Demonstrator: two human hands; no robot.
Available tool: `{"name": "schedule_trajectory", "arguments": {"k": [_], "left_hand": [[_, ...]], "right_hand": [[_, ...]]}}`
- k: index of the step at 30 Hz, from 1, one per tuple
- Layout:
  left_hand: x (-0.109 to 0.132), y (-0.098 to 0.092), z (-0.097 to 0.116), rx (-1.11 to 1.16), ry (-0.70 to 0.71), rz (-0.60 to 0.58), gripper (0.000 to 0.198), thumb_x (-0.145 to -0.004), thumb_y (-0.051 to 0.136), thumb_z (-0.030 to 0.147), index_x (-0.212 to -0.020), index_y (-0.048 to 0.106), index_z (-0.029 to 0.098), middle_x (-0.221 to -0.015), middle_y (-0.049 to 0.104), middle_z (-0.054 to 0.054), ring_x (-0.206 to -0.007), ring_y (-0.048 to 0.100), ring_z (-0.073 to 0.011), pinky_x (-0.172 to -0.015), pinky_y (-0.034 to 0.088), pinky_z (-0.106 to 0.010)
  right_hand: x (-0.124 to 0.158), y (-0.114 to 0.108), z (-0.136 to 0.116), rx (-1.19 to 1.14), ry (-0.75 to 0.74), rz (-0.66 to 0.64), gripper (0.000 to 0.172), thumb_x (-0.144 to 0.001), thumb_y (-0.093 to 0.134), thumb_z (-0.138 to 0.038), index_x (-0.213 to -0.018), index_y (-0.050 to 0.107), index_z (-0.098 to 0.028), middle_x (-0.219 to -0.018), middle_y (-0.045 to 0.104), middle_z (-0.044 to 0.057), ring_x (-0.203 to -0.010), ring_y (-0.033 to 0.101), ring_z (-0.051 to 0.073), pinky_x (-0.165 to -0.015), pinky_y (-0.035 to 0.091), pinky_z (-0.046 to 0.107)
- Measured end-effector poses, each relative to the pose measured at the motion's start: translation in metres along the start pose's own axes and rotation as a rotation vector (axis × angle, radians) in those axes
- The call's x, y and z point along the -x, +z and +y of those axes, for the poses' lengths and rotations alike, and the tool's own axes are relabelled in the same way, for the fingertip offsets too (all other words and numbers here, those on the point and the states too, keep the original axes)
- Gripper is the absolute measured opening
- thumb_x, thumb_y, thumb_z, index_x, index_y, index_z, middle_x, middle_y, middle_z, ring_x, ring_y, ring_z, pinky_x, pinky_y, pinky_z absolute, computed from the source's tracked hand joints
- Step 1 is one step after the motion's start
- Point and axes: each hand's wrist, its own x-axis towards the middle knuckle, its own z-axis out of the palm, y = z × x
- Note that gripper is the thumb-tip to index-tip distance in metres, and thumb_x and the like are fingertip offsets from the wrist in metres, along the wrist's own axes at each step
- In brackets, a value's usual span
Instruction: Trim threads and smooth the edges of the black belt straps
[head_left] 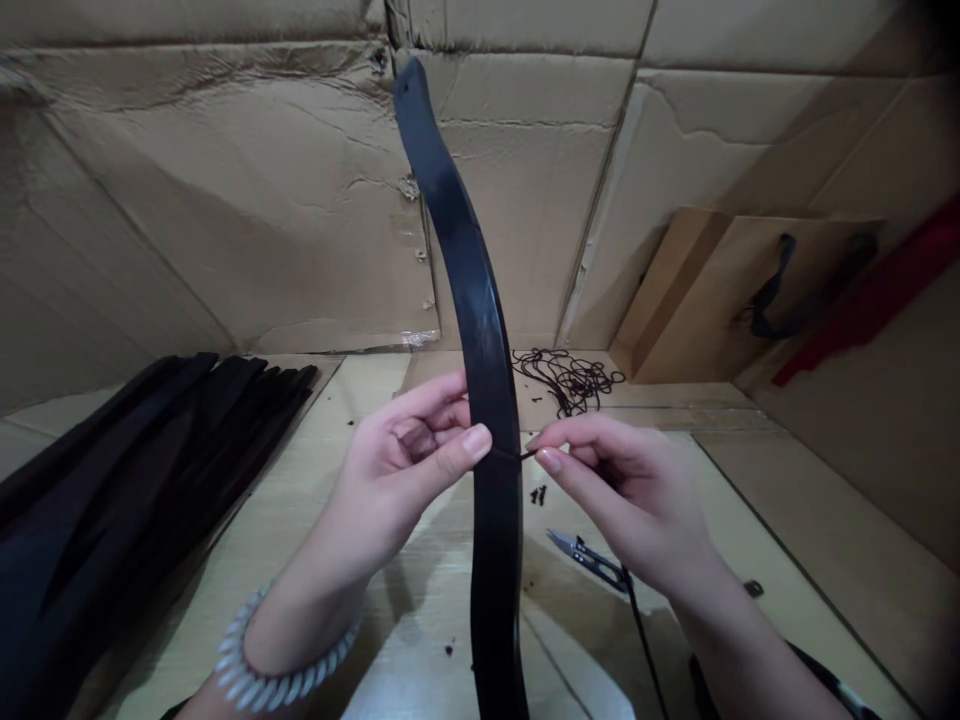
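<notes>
A long, black, curved, glossy strip (480, 300) stands up in the middle of the view, with a small hole near its far tip. My left hand (409, 450) is closed on its left edge, thumb on the front face and fingers behind. A thin dark cord (510, 455) crosses the front of the strip from under the thumb. At the right edge, my right hand (622, 490) pinches the cord between thumb and forefinger. A pair of thread snips (589, 560) lies on the table just below my right hand.
A tangle of dark cords (570, 380) lies at the back, near a brown paper bag (750, 290). Many similar black strips (150, 480) are piled at the left. Cardboard walls (262, 220) surround the table (420, 600), and small dark scraps (538, 495) dot it.
</notes>
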Motion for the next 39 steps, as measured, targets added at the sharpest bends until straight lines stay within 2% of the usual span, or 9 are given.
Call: {"name": "schedule_trajectory", "arguments": {"k": [5,12,15,18,22,27,33,36,39], "left_hand": [[0.001,0.004,-0.001,0.093,0.007,-0.040,0.033,-0.082,0.075,0.015,-0.113,0.074,0.026,-0.082,0.074,0.000,-0.075,0.069,-0.0083,-0.074,0.057,-0.013],[0.004,0.015,-0.007,0.162,0.046,-0.049,0.032,-0.083,0.075,0.018,-0.115,0.073,0.027,-0.080,0.073,0.000,-0.075,0.069,-0.0098,-0.075,0.059,-0.016],[0.004,0.017,-0.010,0.192,0.037,-0.047,0.032,-0.084,0.075,0.018,-0.114,0.074,0.027,-0.079,0.071,0.001,-0.072,0.068,-0.0080,-0.068,0.058,-0.012],[0.002,0.018,-0.011,0.201,0.044,-0.054,0.032,-0.084,0.073,0.016,-0.114,0.074,0.028,-0.080,0.072,0.001,-0.073,0.068,-0.0073,-0.069,0.057,-0.011],[0.001,0.016,-0.010,0.160,0.066,-0.080,0.033,-0.085,0.072,0.014,-0.115,0.073,0.027,-0.084,0.073,-0.001,-0.076,0.070,-0.0099,-0.070,0.059,-0.015],[0.003,0.015,-0.010,0.040,0.118,-0.038,0.031,-0.082,0.074,0.014,-0.112,0.074,0.023,-0.085,0.074,-0.002,-0.078,0.071,-0.0127,-0.074,0.061,-0.018],[0.002,0.016,-0.013,0.010,0.118,-0.037,0.033,-0.082,0.074,0.009,-0.111,0.074,0.024,-0.095,0.077,-0.002,-0.085,0.074,-0.0132,-0.076,0.062,-0.017],[0.002,0.015,-0.014,-0.030,0.125,0.038,0.044,-0.080,0.076,0.010,-0.121,0.069,0.025,-0.094,0.078,-0.003,-0.082,0.074,-0.0151,-0.073,0.063,-0.020],[0.002,0.013,-0.011,-0.095,0.167,0.146,0.050,-0.077,0.079,0.012,-0.124,0.066,0.022,-0.088,0.077,-0.003,-0.075,0.073,-0.0135,-0.066,0.062,-0.017]], "right_hand": [[-0.005,0.012,0.008,-0.244,0.144,-0.050,0.006,-0.086,0.071,-0.026,-0.080,0.071,-0.024,-0.052,0.039,-0.008,-0.049,0.033,0.009,-0.048,0.024,0.025],[-0.007,0.034,0.027,-0.643,0.361,-0.169,0.012,-0.076,0.078,-0.032,-0.076,0.072,-0.021,-0.062,0.054,-0.004,-0.055,0.043,0.009,-0.052,0.034,0.023],[-0.005,0.047,0.037,-0.795,0.451,-0.189,0.018,-0.076,0.079,-0.037,-0.076,0.070,-0.021,-0.060,0.052,-0.005,-0.053,0.044,0.009,-0.053,0.039,0.022],[-0.004,0.052,0.041,-0.907,0.502,-0.202,0.015,-0.079,0.078,-0.035,-0.080,0.071,-0.022,-0.058,0.048,-0.006,-0.051,0.041,0.008,-0.051,0.039,0.021],[-0.002,0.051,0.040,-0.990,0.527,-0.219,0.008,-0.081,0.077,-0.029,-0.082,0.072,-0.023,-0.060,0.048,-0.006,-0.050,0.038,0.007,-0.050,0.035,0.019],[0.001,0.052,0.044,-1.018,0.573,-0.225,0.007,-0.079,0.077,-0.026,-0.081,0.072,-0.022,-0.060,0.051,-0.006,-0.048,0.035,0.007,-0.045,0.028,0.021],[0.001,0.055,0.048,-1.069,0.651,-0.215,0.015,-0.073,0.079,-0.030,-0.073,0.067,-0.020,-0.054,0.046,-0.008,-0.047,0.035,0.007,-0.047,0.033,0.020],[0.002,0.054,0.041,-1.085,0.687,-0.197,0.017,-0.070,0.080,-0.026,-0.075,0.065,-0.020,-0.052,0.042,-0.009,-0.047,0.033,0.006,-0.047,0.034,0.019],[0.003,0.052,0.034,-1.072,0.709,-0.156,0.020,-0.069,0.082,-0.027,-0.077,0.064,-0.020,-0.057,0.048,-0.008,-0.049,0.039,0.006,-0.046,0.033,0.017]]}}
